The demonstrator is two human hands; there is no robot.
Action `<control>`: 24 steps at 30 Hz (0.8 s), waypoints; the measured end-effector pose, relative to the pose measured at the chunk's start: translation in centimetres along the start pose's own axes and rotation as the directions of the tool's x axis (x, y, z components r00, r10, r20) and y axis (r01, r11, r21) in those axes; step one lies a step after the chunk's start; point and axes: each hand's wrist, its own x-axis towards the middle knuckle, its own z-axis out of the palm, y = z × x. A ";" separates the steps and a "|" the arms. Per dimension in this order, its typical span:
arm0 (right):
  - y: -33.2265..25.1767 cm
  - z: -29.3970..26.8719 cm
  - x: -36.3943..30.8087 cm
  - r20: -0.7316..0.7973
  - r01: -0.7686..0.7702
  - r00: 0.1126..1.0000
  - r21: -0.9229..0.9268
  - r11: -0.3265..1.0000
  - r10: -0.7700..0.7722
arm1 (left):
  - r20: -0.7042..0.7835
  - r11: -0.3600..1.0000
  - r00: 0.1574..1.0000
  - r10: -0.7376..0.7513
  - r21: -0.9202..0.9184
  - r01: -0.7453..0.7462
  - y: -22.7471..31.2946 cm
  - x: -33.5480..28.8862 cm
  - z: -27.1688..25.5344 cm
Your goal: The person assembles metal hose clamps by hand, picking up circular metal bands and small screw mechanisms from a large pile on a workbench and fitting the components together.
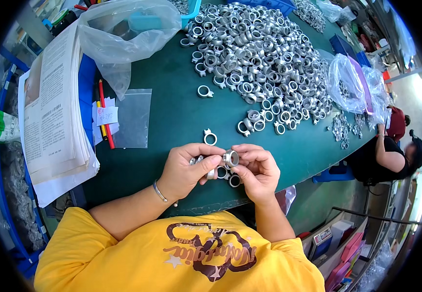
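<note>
One round, smooth metal ring [225, 158], pinched mid-frame by left hand [186, 168] and right hand [258, 170]; heaped silvery rings [264, 58], upper centre; translucent, wrinkled plastic bag [123, 41], upper left.

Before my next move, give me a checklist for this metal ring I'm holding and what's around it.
1. Metal ring gripped: ok, fingers of your left hand and right hand on it.
2. Space below hands free: not ok, loose rings there.
3. Ring pile apart from hands: ok.
4. Red pencil out of the way: ok, off left.
5. Ring free of flaws: cannot tell, too small.
</note>
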 end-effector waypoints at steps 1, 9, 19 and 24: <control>-0.1 0.1 0.0 -0.008 -0.010 1.000 0.006 1.000 0.010 | -0.002 1.000 1.000 0.000 -0.005 0.000 0.1 0.0 0.0; -0.2 0.3 0.1 -0.021 -0.041 0.999 0.026 0.999 0.042 | 0.012 0.999 1.000 0.023 0.022 -0.023 -0.1 0.1 0.2; -0.1 0.5 0.0 -0.046 -0.040 0.998 0.013 0.999 0.040 | -0.029 1.000 0.999 -0.016 0.012 0.016 0.2 0.1 0.3; -0.5 0.4 0.3 -0.025 -0.068 0.998 -0.176 0.982 0.065 | -0.007 0.996 0.997 0.080 0.032 -0.080 -0.1 0.1 0.3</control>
